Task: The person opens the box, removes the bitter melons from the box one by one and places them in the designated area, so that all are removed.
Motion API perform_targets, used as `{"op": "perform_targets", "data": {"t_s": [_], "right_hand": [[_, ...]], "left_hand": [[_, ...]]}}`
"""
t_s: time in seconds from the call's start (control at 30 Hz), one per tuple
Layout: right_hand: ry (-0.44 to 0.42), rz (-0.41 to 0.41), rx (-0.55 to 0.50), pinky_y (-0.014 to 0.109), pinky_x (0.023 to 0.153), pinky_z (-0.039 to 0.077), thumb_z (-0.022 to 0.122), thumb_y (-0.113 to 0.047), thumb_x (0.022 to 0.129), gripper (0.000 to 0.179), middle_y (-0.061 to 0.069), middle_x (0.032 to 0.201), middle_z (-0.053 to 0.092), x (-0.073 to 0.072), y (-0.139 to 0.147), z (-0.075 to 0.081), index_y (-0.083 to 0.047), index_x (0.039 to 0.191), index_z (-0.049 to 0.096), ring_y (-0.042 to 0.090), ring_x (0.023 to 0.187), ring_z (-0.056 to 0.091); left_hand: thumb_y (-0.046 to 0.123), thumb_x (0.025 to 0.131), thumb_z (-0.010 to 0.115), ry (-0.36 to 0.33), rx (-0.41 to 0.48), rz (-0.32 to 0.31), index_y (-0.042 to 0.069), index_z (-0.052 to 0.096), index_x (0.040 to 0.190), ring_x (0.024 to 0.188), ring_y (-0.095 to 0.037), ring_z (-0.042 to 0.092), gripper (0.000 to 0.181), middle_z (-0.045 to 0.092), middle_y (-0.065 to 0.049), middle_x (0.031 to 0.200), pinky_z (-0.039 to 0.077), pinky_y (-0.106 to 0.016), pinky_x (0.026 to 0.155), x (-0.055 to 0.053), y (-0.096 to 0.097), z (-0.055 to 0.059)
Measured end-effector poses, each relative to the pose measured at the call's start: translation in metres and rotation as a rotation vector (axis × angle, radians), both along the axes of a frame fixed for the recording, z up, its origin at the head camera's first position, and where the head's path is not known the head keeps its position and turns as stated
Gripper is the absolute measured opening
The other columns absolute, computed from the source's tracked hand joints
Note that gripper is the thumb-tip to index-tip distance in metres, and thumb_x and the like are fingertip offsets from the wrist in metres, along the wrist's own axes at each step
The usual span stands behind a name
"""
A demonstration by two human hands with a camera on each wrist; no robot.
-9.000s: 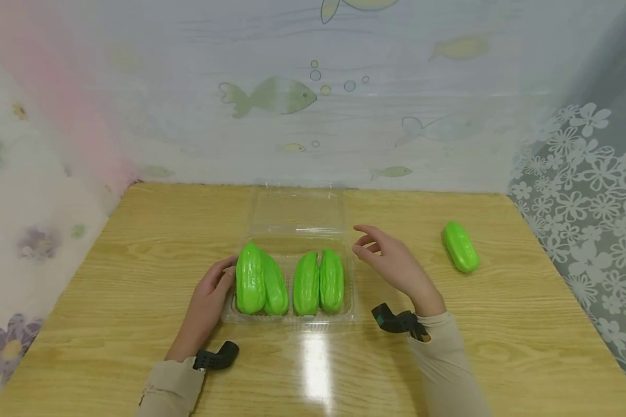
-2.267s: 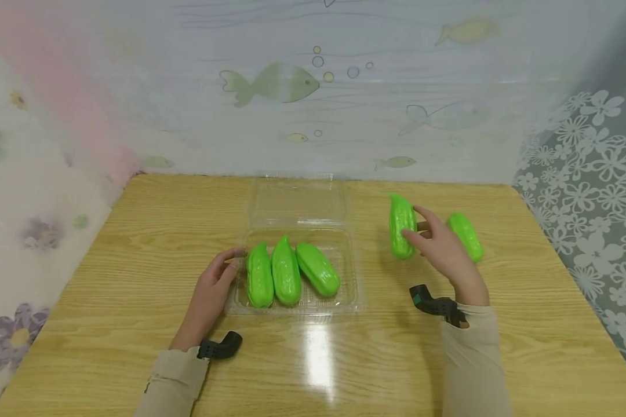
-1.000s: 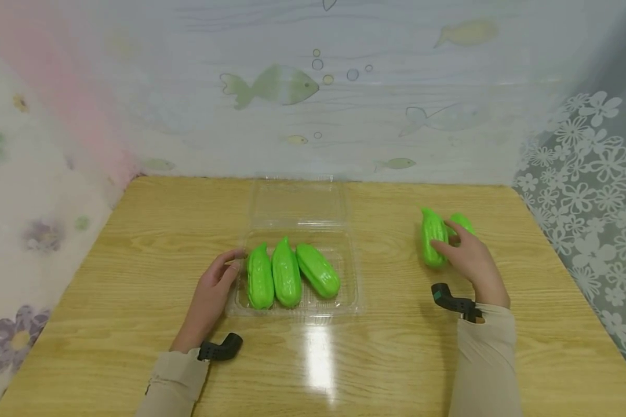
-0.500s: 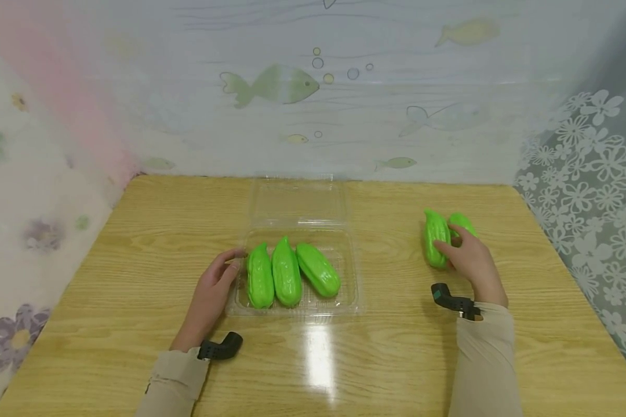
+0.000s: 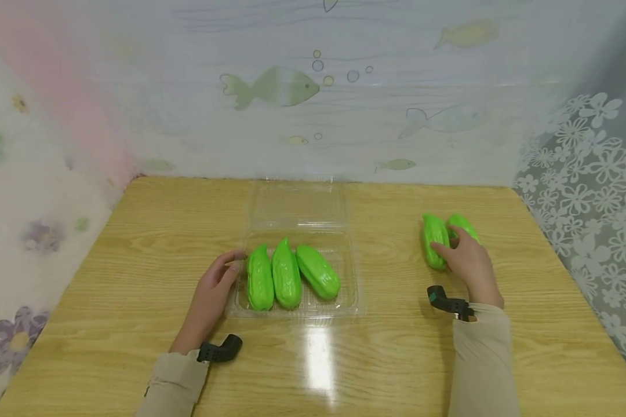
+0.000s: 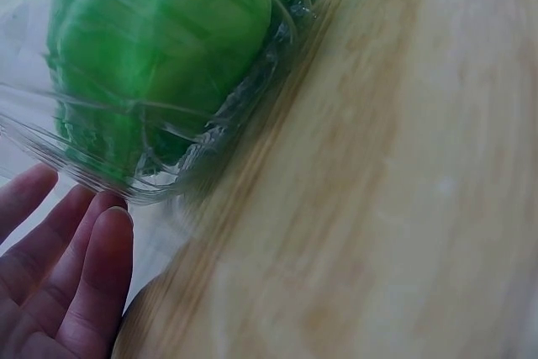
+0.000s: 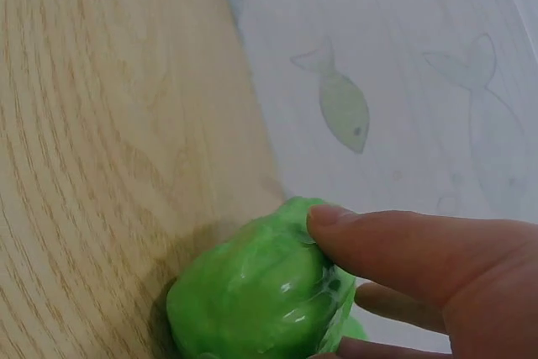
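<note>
My right hand (image 5: 469,260) grips a bright green, ribbed toy gourd (image 5: 435,240) with a pointed tip, thumb on its near side. In the right wrist view the thumb presses this gourd (image 7: 252,292) and the other fingers are partly hidden behind it. Another green gourd (image 5: 463,225) lies just beyond, partly covered by the hand. With fairly straight fingers, my left hand (image 5: 212,289) touches the left edge of a clear plastic clamshell box (image 5: 350,301). Three green gourds lie in the box: a left one (image 5: 261,281), a middle one (image 5: 287,275) and a tilted right one (image 5: 318,272).
The box's transparent lid (image 5: 298,202) lies folded back toward the wall. All stands on a wood-grain table (image 5: 386,359). A wall (image 5: 188,116) with painted fish rises behind its far edge. Each wrist bears a black camera mount, such as the left mount (image 5: 221,349).
Of several gourds first in the box, three remain there, differently arranged. The right hand has carried one rightward, down beside the loose gourd. Over the last second it has barely moved.
</note>
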State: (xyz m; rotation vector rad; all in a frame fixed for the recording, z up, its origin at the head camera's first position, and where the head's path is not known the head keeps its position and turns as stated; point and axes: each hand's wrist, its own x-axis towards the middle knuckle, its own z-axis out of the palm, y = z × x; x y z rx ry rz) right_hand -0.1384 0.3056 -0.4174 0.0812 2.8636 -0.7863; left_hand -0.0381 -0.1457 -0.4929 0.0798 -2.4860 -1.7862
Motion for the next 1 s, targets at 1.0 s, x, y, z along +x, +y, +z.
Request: {"op": "perform_targets", "data": {"t_s": [1.0], "right_hand": [[0.167,-0.092,0.089,0.053,0.077,0.035,0.053,-0.030,0.089,0.060,0.027,0.111,0.045,-0.002,-0.006,-0.002,0.006,0.133,0.033,0.040,0.098,0.042]], "left_hand": [[0.042,0.094,0.039,0.001,0.018,-0.013,0.022,0.047,0.126,0.105,-0.011,0.049,0.039,0.047,0.009,0.125,0.041,-0.035,0.087,-0.007,-0.003,-0.004]]}}
